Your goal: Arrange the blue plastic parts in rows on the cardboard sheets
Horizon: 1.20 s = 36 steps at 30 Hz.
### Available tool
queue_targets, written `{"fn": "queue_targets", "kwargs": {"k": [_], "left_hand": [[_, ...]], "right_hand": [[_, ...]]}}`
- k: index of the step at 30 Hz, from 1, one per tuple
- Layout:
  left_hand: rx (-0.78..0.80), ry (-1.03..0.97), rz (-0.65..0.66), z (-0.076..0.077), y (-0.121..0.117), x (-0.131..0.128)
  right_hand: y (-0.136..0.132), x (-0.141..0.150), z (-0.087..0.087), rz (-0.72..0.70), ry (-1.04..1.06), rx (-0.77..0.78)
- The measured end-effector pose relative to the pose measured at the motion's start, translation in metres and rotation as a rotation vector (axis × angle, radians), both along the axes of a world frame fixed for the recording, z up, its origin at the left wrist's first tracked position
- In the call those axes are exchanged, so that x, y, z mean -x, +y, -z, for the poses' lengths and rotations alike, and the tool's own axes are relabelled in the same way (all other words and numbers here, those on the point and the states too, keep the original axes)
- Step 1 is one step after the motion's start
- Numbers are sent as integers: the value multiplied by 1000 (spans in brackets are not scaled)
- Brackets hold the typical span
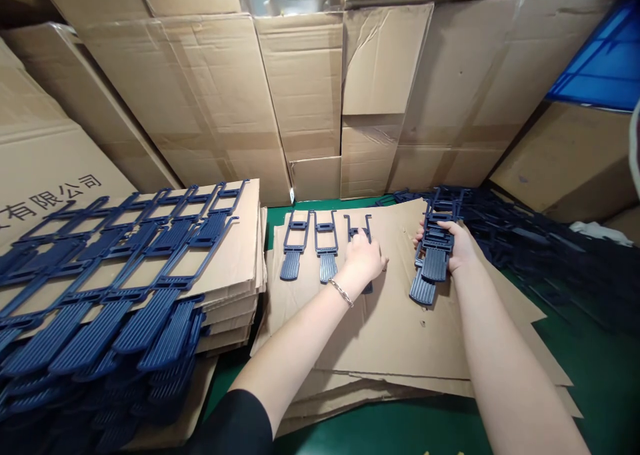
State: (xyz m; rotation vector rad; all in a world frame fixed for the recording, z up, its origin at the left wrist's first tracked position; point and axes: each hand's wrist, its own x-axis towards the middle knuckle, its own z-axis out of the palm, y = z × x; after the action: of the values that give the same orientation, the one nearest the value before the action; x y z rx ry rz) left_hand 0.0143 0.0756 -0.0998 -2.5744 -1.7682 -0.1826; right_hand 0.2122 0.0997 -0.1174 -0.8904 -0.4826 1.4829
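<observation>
My left hand (364, 258), wearing a bracelet at the wrist, is closed over a dark blue plastic frame piece (359, 223) lying on a cardboard sheet (395, 335). The hand covers the middle of that piece, and its exact grip is partly hidden. To its left, two similar pieces lie side by side, a nearer plastic piece (329, 266) and an outer plastic piece (291, 266), each with a ribbed tab towards me. Over the sheet's right side, my right hand (461, 245) is wrapped round a bundle of the same plastic frame pieces (434, 266), ribbed tabs fanned out.
At left, several cardboard layers (240, 268) carry rows of the blue pieces (147, 325). A dark pile of pieces (560, 255) spreads at right on the green tabletop (545, 335). Cardboard boxes (215, 95) wall off the back; a blue bin (603, 62) stands upper right.
</observation>
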Motion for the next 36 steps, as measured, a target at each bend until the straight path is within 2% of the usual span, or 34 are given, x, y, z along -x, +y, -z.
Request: {"fn": "queue_targets", "kwargs": {"k": [5, 11, 14, 23, 36], "left_hand": [[-85, -19, -61, 6, 2, 8], [50, -111, -102, 15, 10, 18], [94, -156, -89, 19, 12, 22], [87, -180, -20, 22, 1, 35], [52, -206, -40, 25, 1, 37]], "right_hand": [[1, -1, 1, 14, -8, 10], [0, -2, 0, 4, -26, 15], [0, -1, 0, -1, -30, 0], [3, 1, 2, 5, -21, -19], [-3, 5, -1, 25, -65, -4]]}}
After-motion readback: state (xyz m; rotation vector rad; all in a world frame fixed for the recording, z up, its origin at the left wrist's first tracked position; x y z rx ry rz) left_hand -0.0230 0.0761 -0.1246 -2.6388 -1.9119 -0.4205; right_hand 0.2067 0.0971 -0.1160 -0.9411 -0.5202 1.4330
